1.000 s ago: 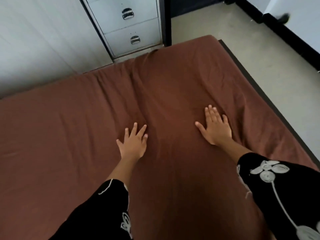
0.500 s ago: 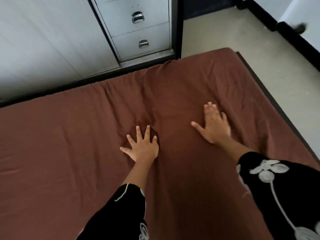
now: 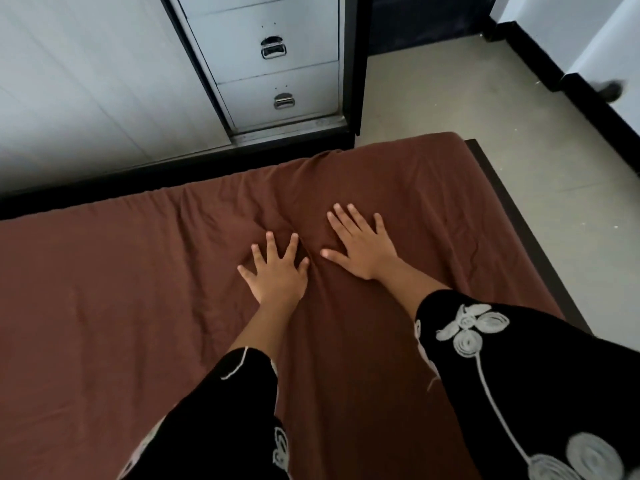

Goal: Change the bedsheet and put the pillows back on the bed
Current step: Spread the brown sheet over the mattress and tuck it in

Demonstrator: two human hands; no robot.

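Both hands, left hand and right hand, press flat with spread fingers on the brown bedsheet at frame center; pushing inward may bunch the wrinkles between them.

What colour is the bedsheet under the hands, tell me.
Plain brown, no pattern; the bedsheet shows best in the head view.

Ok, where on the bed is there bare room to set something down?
Widest: the brown bedsheet left of the left hand, out to the wall-side edge. Narrower: the strip between the right hand and the dark bed frame. Crowded: the middle, where both hands press flat on either side of bunched wrinkles near the drawer cabinet.
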